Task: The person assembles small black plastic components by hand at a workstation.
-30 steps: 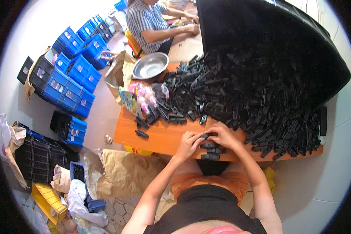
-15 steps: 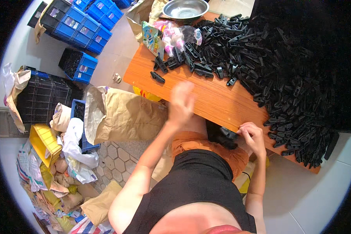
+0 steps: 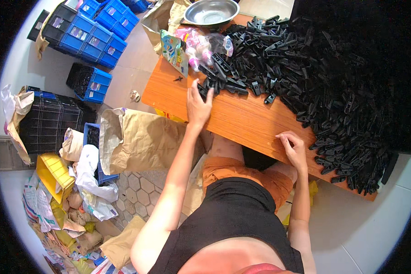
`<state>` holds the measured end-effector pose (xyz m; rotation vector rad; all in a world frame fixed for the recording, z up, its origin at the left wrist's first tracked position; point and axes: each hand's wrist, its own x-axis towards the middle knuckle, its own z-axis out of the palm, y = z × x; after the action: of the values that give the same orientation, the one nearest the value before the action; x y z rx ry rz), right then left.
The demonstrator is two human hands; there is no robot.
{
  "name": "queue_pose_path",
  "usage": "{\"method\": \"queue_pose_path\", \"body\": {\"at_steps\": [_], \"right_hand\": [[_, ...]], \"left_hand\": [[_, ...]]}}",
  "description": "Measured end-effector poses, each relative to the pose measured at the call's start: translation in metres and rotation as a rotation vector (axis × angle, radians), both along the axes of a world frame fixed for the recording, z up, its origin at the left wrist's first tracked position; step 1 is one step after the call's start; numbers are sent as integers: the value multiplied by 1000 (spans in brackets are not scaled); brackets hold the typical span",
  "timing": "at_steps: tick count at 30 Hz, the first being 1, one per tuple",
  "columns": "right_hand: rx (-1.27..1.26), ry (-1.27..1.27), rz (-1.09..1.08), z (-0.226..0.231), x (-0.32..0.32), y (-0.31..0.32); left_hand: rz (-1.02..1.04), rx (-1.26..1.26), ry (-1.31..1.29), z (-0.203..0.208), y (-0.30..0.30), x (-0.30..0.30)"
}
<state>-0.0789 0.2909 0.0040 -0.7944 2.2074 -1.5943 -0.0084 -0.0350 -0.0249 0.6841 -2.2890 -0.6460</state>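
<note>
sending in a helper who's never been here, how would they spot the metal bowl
Find the orange-brown wooden table. At its far side, beyond the pink-and-white package and beside the heap of black parts, sits the bowl: round, silvery, shiny, unlike those dark, elongated pieces.

2 hands (image 3: 199,108), 1 counter (image 3: 246,119), 1 metal bowl (image 3: 210,13), 1 yellow crate (image 3: 55,177); black clips (image 3: 275,58) too many to count.

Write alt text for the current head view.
The left hand brackets a black plastic piece on the orange-brown table; the right hand is at its near edge. A large heap of similar pieces spreads rightward, a metal bowl beyond.
</note>
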Motion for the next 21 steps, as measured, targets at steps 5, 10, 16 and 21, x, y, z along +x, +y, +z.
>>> {"method": "queue_pose_path", "body": {"at_steps": [5,10,16,21], "right_hand": [[13,22,-60,-2,2,-5],[-14,38,-86,-3,4,-8],[-32,65,-78,-8,7,-9],[-26,148,-125,-8,11,-4]], "left_hand": [[73,-229,-96,13,49,-15],[-227,-211,-56,3,91,-29],[-367,-82,5,0,116,-40],[-26,-236,16,18,63,-12]]}}
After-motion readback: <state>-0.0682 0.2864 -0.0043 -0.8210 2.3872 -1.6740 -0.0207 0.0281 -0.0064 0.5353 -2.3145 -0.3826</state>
